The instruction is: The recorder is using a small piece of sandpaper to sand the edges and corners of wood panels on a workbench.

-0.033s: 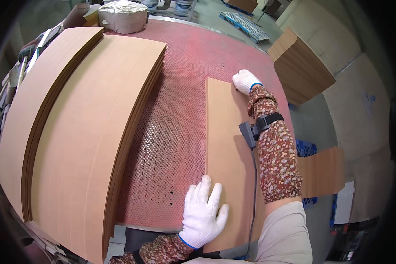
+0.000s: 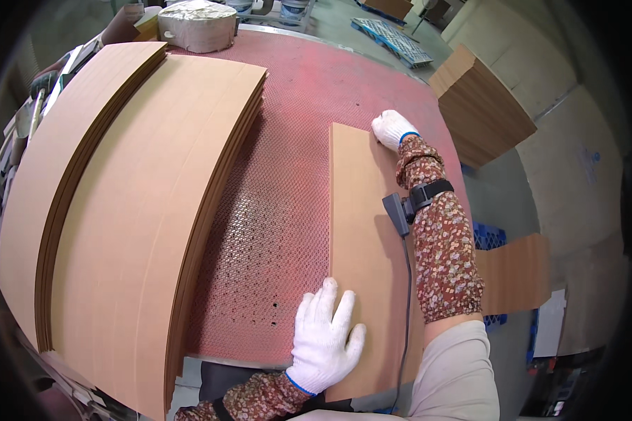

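A long, light-brown wooden board [image 2: 364,231] lies lengthwise in front of me on a pink mesh-patterned table mat [image 2: 291,210]. Both my hands wear white knit gloves with blue cuffs. My left hand [image 2: 325,344] rests on the near part of the board, fingers spread, their tips close to its left edge. At the far right corner of the board, my right hand [image 2: 393,129] is closed in a fist. Whatever it may hold is hidden by the glove. My right forearm stretches along the board's right side and covers part of it.
Two stacks of similar boards, a wider one [image 2: 147,182] and an outer one [image 2: 63,168], fill the table's left. A foil-wrapped block [image 2: 198,28] stands at the far left. Right of the table are stacked wood-grain boards [image 2: 481,112] and another panel [image 2: 516,274] over a blue pallet.
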Available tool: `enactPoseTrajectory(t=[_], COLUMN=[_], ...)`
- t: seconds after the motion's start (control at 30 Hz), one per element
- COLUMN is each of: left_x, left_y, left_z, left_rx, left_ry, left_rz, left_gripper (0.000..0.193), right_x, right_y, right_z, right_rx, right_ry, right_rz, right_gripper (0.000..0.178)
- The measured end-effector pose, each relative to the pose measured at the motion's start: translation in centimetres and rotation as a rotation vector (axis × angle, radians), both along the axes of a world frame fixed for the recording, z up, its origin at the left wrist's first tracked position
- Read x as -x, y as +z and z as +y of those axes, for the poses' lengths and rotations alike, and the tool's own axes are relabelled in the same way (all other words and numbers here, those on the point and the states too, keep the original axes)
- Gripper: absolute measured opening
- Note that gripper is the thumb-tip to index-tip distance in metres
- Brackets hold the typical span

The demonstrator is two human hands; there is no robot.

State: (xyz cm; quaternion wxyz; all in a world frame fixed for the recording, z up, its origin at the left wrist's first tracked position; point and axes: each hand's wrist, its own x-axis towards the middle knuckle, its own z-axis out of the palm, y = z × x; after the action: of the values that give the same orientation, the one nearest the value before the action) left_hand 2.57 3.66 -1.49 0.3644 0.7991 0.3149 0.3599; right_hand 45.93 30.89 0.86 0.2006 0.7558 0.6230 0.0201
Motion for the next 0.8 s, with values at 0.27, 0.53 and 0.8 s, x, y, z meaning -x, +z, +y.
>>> enactPoseTrajectory(t=[0.27, 0.53, 0.8], left_x=[0.8, 0.7, 2.0], left_y=[-2.0, -3.3, -5.7], left_z=[0.0, -1.1, -4.2], left_rx=[-0.012, -0.049, -0.061], left_ry=[0.01, 0.068, 0.091], left_rz=[-0.01, -0.025, -0.031], left_gripper=[0.066, 0.061, 0.055], right_x=[7.5, 17.9, 28.0], right_y=[0.5, 0.2, -1.7], right_z=[-6.4, -19.8, -37.5], right_rx=[-0.291, -0.344, -0.262], right_ry=[-0.333, -0.372, -0.149], right_rz=[0.206, 0.253, 0.104], right_gripper=[0.047, 0.044, 0.038])
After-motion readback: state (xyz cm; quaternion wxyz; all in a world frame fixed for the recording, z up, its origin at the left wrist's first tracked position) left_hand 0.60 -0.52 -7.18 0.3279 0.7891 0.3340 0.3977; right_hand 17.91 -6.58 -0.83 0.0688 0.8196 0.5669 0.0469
